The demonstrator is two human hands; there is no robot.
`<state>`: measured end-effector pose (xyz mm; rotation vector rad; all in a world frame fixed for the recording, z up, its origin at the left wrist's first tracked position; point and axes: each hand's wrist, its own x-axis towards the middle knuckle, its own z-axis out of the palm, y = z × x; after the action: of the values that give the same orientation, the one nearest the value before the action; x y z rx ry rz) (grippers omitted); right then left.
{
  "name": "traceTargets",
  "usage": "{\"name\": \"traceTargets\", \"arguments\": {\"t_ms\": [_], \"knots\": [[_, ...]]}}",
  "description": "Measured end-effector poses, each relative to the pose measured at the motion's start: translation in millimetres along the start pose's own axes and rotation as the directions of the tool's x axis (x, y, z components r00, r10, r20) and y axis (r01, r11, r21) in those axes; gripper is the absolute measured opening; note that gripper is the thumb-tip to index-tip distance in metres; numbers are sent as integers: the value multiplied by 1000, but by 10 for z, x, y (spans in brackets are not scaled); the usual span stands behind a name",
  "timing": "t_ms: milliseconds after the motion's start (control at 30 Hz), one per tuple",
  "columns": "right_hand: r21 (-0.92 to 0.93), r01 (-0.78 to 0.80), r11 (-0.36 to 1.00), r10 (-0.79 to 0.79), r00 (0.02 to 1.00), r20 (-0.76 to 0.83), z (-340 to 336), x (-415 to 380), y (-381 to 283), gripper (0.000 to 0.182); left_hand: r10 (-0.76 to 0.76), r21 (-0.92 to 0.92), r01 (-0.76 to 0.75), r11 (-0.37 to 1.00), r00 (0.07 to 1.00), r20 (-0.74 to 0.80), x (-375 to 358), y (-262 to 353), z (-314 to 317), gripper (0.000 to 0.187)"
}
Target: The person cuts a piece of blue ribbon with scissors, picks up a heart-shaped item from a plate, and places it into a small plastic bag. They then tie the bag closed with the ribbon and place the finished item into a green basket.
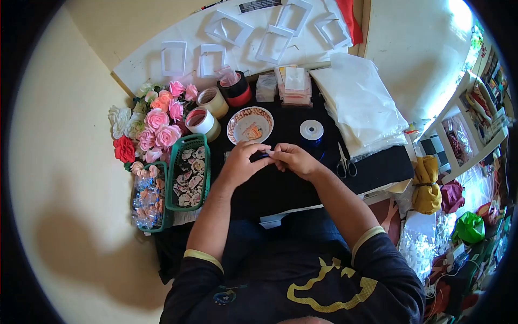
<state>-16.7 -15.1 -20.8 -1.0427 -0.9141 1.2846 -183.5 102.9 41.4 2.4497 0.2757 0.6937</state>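
Observation:
My left hand (245, 161) and my right hand (294, 160) meet over the near part of the black table cover. Both are closed, fingertips together, around a narrow dark blue ribbon (261, 156); most of it is hidden by the fingers. Just beyond my right hand stands a ribbon spool (311, 130) with a white top and blue ribbon on it. A patterned bowl (232, 127) holding small orange-pink pieces sits past my left hand. To the right, a pair of scissors (346, 164) lies on the cover.
Left are green baskets (171, 178) with small flowers and wrapped pieces, artificial roses (157, 119) and tape rolls (202, 122). Small packets (294, 81) and plastic sheets (359, 102) lie toward the back. White paper frames (274, 44) rest behind. A cluttered shelf (458, 127) stands right.

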Motion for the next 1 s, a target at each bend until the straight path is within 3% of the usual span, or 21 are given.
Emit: {"name": "traceTargets", "arguments": {"t_ms": [33,67,100,167,200,267,300,367,500,600,700,800,933,1000], "knots": [[2,-10,1000,10,1000,6,-10,7,31,22,84,41,-89,995,992,99,42,-6,-67,37],[106,-20,994,24,999,-30,-14,21,55,19,-3,-111,20,994,987,160,89,-45,-121,43],[208,-22,978,36,997,-66,-23,39,65,17,-14,-170,35,985,992,123,150,-37,-172,41],[250,-27,968,48,996,-79,-18,38,16,14,-266,-262,277,924,961,78,328,-343,-143,41],[292,-31,956,61,994,-94,-8,25,-20,11,-266,-261,277,925,961,77,444,-465,-108,41],[331,-5,944,50,991,-126,43,-5,-88,10,-478,202,466,861,878,12,612,-622,-34,47],[367,25,930,37,986,-160,54,-10,-111,9,-478,201,466,862,879,9,644,-609,9,47],[406,6,914,49,991,-124,30,-22,-113,11,-530,723,353,594,848,21,727,-577,96,52],[446,-8,895,20,1000,-22,-132,31,26,20,-600,643,435,630,798,49,763,-705,85,47],[467,-102,878,124,992,-17,-177,65,15,19,-598,489,492,720,797,80,697,-894,54,47],[539,-88,838,87,996,26,-161,69,-7,16,-577,386,499,776,808,116,664,-1068,3,48],[498,-109,860,115,993,18,-130,45,-77,14,-599,326,529,784,782,170,706,-1180,-55,48],[522,-99,847,100,995,27,-112,43,-107,15,-629,357,541,762,749,209,783,-1153,-146,46],[486,-146,862,168,986,-1,-85,46,-140,21,-630,352,545,761,750,201,773,-1115,-156,43]]}}
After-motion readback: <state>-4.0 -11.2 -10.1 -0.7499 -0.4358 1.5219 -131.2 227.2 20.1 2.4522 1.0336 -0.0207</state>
